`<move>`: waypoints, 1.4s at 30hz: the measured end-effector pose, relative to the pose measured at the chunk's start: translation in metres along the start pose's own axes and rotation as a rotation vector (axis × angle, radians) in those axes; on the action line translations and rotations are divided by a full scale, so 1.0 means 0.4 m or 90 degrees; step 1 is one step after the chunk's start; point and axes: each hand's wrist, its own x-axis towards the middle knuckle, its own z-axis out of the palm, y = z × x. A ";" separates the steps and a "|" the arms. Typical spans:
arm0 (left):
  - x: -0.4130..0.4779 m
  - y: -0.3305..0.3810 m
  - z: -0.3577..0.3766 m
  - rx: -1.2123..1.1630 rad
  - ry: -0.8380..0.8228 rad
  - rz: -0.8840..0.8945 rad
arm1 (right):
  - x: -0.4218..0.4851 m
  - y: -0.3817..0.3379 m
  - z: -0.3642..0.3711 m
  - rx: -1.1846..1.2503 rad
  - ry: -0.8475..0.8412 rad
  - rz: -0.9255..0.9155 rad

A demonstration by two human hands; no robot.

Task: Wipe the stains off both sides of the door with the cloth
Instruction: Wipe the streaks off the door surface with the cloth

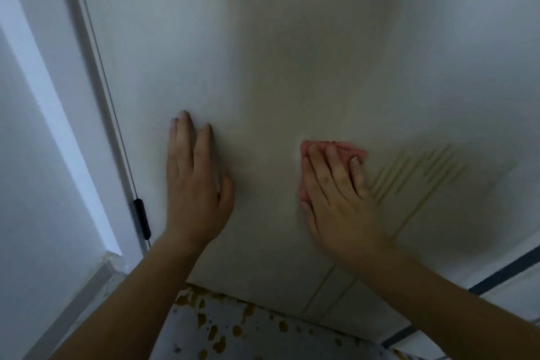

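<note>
Head: two hands, one cloth

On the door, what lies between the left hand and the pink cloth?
Nothing but bare door: in the head view, the stretch from the left hand to the cloth under the right hand is plain, shadowed panel.

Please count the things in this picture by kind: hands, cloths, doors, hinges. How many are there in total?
Hands: 2 (left hand, right hand)
Pink cloth: 1
Door: 1
Black hinge: 1
Total: 5
</note>
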 end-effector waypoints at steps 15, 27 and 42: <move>-0.032 -0.046 -0.037 -0.024 -0.070 -0.084 | 0.155 -0.009 -0.052 -0.084 0.011 -0.101; -0.096 -0.066 -0.039 -0.081 -0.103 -0.139 | 0.240 -0.117 0.013 -0.162 -0.102 -0.434; 0.106 0.247 -0.065 0.002 -0.115 0.203 | 0.050 0.098 -0.112 0.119 0.009 0.275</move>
